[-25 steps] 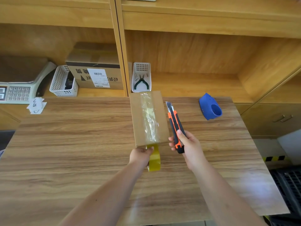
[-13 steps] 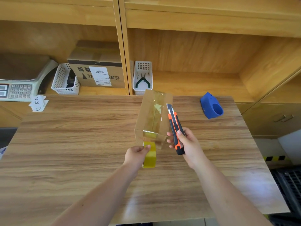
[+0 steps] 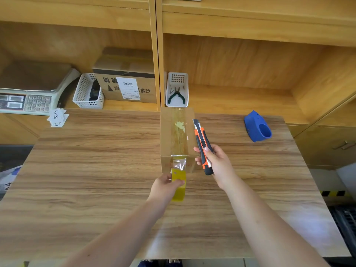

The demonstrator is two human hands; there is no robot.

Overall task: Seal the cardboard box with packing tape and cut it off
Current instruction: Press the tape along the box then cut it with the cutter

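A small cardboard box (image 3: pixel 169 135) lies on the wooden table (image 3: pixel 96 170), with clear tape running along its top seam and down its near face. My left hand (image 3: pixel 163 186) grips a yellow tape roll (image 3: pixel 178 186) just in front of the box. A short strip of tape (image 3: pixel 180 164) stretches from the roll to the box's near face. My right hand (image 3: pixel 215 164) holds an orange and black utility knife (image 3: pixel 202 145) beside the box's right edge, blade end pointing away from me. The fingers of that hand touch the box's near right corner.
A blue tape dispenser (image 3: pixel 257 126) sits at the table's far right. On the shelf behind are a white basket with pliers (image 3: pixel 177 89), another white basket (image 3: pixel 88 91), a labelled carton (image 3: pixel 127 81) and a scale (image 3: pixel 28 89). Paper slips (image 3: pixel 57 117) lie at the table's far left.
The box tipped up half a second ago and now lies flat again. My left hand pulled the roll down and toward me, laying tape onto the near face. The knife stayed beside the box.
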